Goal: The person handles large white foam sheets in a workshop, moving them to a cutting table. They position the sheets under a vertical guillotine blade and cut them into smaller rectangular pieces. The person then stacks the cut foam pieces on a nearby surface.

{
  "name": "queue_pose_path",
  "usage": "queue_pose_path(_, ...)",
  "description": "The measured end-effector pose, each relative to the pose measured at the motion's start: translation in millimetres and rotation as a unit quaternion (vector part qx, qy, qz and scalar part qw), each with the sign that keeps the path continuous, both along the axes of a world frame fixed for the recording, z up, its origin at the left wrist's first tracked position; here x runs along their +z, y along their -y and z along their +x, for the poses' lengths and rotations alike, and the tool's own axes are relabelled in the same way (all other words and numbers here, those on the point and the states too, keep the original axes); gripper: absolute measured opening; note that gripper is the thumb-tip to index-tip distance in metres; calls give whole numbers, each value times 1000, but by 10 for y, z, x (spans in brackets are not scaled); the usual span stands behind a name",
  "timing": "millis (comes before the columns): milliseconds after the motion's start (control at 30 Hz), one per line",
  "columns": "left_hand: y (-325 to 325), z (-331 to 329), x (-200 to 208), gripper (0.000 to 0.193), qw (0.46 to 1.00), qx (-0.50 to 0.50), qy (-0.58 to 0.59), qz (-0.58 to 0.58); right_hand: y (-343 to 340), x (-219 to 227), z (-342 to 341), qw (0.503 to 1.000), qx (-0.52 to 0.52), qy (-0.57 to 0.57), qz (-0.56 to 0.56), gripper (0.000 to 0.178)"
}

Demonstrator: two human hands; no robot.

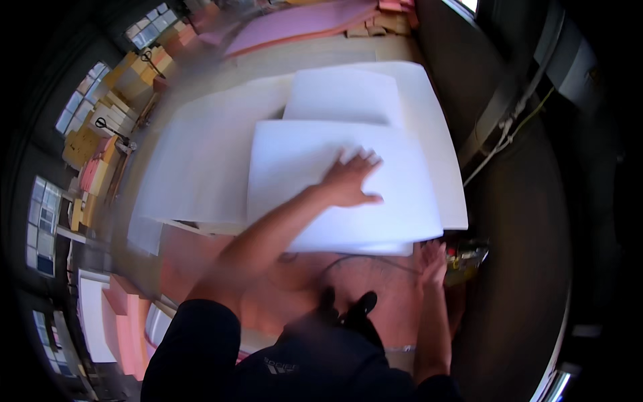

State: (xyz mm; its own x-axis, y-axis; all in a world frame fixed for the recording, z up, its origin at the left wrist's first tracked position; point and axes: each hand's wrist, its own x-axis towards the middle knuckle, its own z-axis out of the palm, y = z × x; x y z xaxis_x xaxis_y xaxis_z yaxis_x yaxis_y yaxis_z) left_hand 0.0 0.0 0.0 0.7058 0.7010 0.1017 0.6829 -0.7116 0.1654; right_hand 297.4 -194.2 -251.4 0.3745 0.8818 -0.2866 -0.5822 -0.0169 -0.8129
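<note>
Two bare hands of mine are at the top white sheet (295,164), which lies in front of me on the near part of a pile of pale sheets. My left hand (349,179) reaches across to the middle of it, fingers and thumb spread wide, palm down, gripping nothing; whether the palm presses on the surface or sits just above it, I cannot tell. My right hand (433,262) is at the sheet's near right corner, its fingers fairly straight and pointing away from me. Blur hides whether they touch the edge, and I see nothing held in them.

Beneath the near edge of the top sheet, a thin strip of another white layer shows. On the far side, a smaller white sheet (341,94) is partly covered by the top one. Wide pale boards (201,151) extend under both, out to left and right. Just right of my right hand is a small metallic device (469,256), too blurred to make out. My dark shoes (362,305) stand on the reddish floor (395,305), where a dark cable (365,256) curves. Pink slabs (301,27) lie at the far end.
</note>
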Motion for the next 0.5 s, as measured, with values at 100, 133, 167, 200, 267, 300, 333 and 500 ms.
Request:
queue_pose_path(100, 20, -821, -56, 77, 978, 70, 177, 81, 103, 84, -302, 997, -51, -39, -40, 83)
queue_pose_path(133, 196, -1156, -24, 66, 937, 184, 296, -34, 130, 243, -295, 995, -54, -49, -68, 88)
queue_pose_path(167, 278, -1629, -13, 58, 870, 246, 413, -106, 128, 204, -500, 992, -40, -93, -75, 90)
queue_pose_path(200, 356, -1854, -234, 54, 844, 337, 416, -47, 80, 284, -307, 993, -33, -104, -55, 90)
queue_pose_path(267, 616, -2120, -802, 54, 664, 320, 590, -331, -13, 465, -353, 995, -37, -56, -72, 78)
queue_pose_path(300, 652, -2207, -1023, 54, 541, 285, 647, -456, -51, 465, -387, 995, -45, -43, -82, 71)
queue_pose_path(333, 643, -2222, -1226, 54, 555, 257, 658, -440, -63, 509, -407, 995, -50, -29, -80, 66)
queue_pose_path(500, 644, -1921, -797, 56, 553, 256, 649, -456, 172, 709, -436, 998, -61, -17, -18, 54)
